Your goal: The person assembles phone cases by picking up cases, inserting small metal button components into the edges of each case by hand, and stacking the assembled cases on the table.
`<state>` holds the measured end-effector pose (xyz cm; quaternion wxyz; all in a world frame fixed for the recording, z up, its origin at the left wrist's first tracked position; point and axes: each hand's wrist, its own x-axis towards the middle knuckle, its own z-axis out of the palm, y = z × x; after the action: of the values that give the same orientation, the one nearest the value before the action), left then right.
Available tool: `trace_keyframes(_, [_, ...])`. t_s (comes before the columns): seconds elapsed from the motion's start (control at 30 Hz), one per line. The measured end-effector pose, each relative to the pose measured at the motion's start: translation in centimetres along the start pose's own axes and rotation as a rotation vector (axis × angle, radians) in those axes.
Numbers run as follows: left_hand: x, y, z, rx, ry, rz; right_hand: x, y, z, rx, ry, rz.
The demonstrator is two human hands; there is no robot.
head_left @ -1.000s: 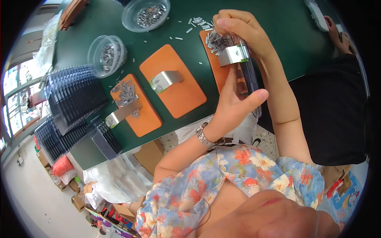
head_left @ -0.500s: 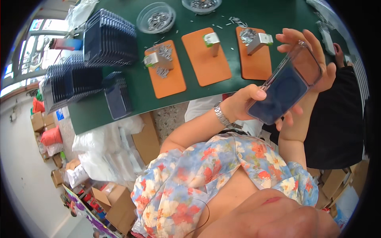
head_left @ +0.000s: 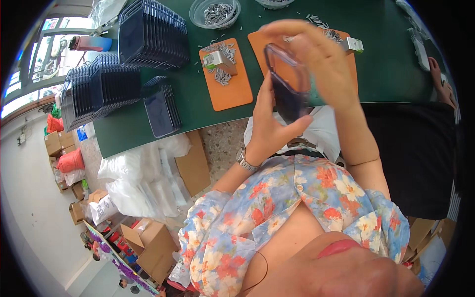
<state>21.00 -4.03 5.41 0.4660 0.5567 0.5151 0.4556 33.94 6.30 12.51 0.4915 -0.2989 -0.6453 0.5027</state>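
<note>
A clear phone case with a dark blue panel is held upright and edge-on above the table's near edge. My left hand, with a metal watch on the wrist, grips its lower part, the thumb on the near side and fingers on the left side. My right hand is at the case's upper right, smeared by motion; whether its fingers touch the case I cannot tell. Behind the hands lie orange boards, partly hidden. The left orange board bears small silver metal pins and a small grey-and-green box.
Dark phone cases stand in tall stacks and a lower row at the left, with a smaller stack nearer me. A clear bowl holds metal pins. Another person's hand rests at the far right. Cardboard boxes stand below left.
The phone case has moved left and turned from flat-on to edge-on. Both hands have moved left with it, and my right hand has swung over the case's top. The view has shifted slightly.
</note>
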Motion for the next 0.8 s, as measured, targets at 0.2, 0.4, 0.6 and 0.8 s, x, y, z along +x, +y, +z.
trace_keyframes(0.2, [2.6,-4.0,-2.5,-0.492,-0.035,-0.147,2.9,6.4,-4.2,-0.237,0.022,0.148])
trace_keyframes(0.4, [5.0,-5.1,-2.8,-0.467,-0.044,-0.147,3.8,8.5,-3.4,-0.027,-0.089,0.334])
trace_keyframes(0.6, [6.4,-5.3,-2.3,-0.52,-0.041,-0.163,4.8,9.6,-4.3,-0.054,-0.075,0.275])
trace_keyframes(0.8, [7.1,-5.6,-2.3,-0.52,-0.064,-0.182,5.6,8.6,-4.6,-0.055,-0.142,0.198])
